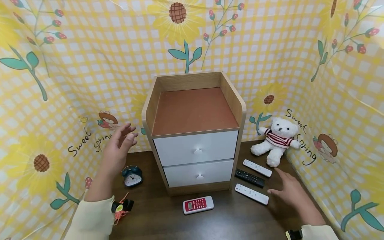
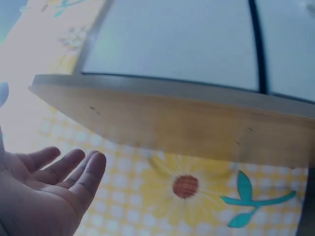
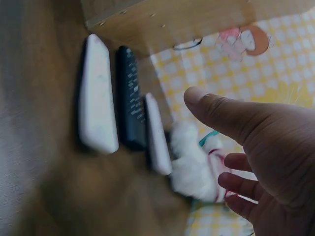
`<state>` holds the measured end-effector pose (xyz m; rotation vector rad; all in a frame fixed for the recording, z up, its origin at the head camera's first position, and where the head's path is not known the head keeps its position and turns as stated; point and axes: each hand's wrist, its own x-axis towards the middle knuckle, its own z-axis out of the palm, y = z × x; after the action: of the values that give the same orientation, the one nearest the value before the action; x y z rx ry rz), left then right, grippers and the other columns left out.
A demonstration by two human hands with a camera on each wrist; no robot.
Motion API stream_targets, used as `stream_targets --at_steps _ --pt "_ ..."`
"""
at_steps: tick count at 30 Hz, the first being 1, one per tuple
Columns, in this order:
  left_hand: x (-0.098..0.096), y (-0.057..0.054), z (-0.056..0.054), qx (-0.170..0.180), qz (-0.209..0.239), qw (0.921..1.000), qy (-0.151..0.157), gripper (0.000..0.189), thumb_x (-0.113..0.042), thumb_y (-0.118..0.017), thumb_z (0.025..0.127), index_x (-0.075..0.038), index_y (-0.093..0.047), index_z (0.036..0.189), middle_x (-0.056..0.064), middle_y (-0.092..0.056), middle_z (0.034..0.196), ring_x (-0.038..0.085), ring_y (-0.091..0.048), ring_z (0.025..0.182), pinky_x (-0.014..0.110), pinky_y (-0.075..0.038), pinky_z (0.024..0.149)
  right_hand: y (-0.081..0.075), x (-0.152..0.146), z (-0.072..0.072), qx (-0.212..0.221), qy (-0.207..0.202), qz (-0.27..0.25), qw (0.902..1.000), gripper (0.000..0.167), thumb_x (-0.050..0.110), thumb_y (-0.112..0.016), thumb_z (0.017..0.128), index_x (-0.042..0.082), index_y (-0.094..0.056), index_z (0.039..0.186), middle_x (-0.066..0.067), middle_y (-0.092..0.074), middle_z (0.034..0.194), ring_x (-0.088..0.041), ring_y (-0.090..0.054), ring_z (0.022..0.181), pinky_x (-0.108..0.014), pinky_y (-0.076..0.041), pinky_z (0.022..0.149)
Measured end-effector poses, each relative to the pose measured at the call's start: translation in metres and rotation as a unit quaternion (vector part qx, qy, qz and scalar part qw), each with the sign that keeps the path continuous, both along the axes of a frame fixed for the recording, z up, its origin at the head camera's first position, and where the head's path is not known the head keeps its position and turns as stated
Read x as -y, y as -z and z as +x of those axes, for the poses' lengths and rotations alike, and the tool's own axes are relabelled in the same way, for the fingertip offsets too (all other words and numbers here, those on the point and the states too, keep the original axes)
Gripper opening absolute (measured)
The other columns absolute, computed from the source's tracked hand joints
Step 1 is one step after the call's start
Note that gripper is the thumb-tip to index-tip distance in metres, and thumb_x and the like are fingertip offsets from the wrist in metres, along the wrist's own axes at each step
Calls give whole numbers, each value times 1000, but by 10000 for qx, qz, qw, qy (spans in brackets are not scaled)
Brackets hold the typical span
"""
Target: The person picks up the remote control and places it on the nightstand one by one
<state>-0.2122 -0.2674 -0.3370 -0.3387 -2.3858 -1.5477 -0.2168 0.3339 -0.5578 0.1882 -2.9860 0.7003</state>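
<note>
My left hand (image 1: 118,150) is raised to the left of a wooden cabinet (image 1: 195,111), fingers loosely spread and holding nothing. Below it on the table stands a dark alarm clock (image 1: 132,176). In the left wrist view the same hand (image 2: 49,191) is beside the cabinet's side panel (image 2: 162,123). At the right, my right hand (image 1: 289,190) hovers with nothing in it, close to two white remotes (image 1: 252,194) and a black remote (image 1: 249,178). From the right wrist, its thumb and fingers show apart, with the black remote (image 3: 130,98) beyond the thumb.
A white teddy bear (image 1: 277,140) in a striped shirt sits in the back right corner. In front of the cabinet lies a red and white calculator-like remote (image 1: 198,204). Two white drawers (image 1: 180,150) face me, both closed. Patterned yellow cloth (image 1: 120,66) surrounds the table (image 1: 156,220).
</note>
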Motion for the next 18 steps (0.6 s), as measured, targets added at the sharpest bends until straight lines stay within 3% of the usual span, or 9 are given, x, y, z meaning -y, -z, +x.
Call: stream_targets --at_steps 3,9,18 --pt "-5 -11 -3 -72 168 9998 112 60 -34 -43 118 -5 -33 170 21 -46 165 2 -57 133 7 -51 103 12 -6 5 205 121 -100 9997 105 42 -95 85 -8 -41 160 -44 -51 150 -65 -52 134 -76 -49 107" --pt "-18 -31 -5 97 1028 9935 476 62 -37 -47 118 -2 -36 167 12 -49 158 11 -57 135 12 -53 106 33 -14 14 393 258 -215 9987 96 44 -94 86 -11 -51 153 -43 -55 147 -64 -55 132 -74 -51 105" --pt "-32 -48 -17 411 1209 9907 472 68 -42 -53 115 2 -39 165 17 -44 161 18 -52 137 13 -54 104 56 -19 19 649 442 -645 9948 88 43 -93 87 -11 -56 146 -35 -67 135 -48 -70 115 -66 -57 99"
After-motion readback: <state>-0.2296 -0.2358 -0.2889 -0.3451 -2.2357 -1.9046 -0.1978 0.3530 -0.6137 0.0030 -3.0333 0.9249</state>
